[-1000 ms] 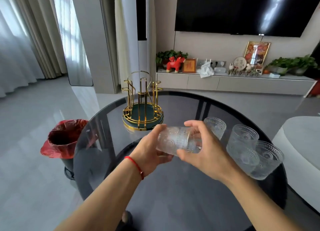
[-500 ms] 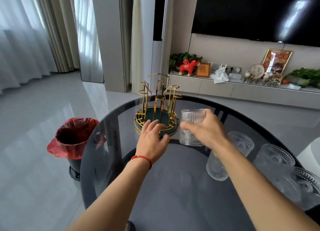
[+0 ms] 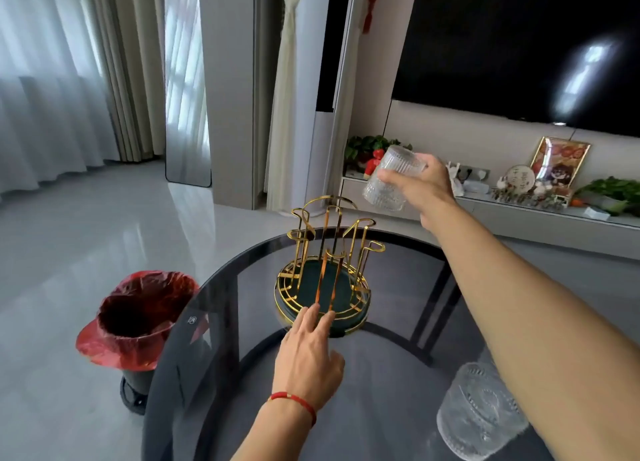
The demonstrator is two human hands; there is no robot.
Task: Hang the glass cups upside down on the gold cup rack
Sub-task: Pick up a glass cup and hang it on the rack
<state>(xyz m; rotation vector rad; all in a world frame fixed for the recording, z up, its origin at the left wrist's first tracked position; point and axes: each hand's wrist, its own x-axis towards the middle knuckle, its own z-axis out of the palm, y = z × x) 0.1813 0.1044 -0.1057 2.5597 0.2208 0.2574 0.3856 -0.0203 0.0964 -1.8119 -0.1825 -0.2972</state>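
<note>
The gold cup rack [image 3: 325, 270] stands on the dark glass table [image 3: 398, 322], its upright prongs bare above a green round base. My right hand [image 3: 420, 189] grips a ribbed glass cup [image 3: 389, 180], tilted mouth-down, in the air above and to the right of the rack's prongs. My left hand [image 3: 310, 353] reaches flat across the table, fingers spread, fingertips touching the rack's near rim. Another glass cup [image 3: 479, 412] stands on the table at lower right, partly hidden by my right forearm.
A bin lined with a red bag [image 3: 138, 322] stands on the floor left of the table. Behind are a low TV cabinet [image 3: 519, 215] with ornaments and plants, a dark TV screen, and curtains at the left.
My right hand has lifted the cup from table height up above the rack and tilted it. My left hand has slid forward to the rack's base. The view has moved closer.
</note>
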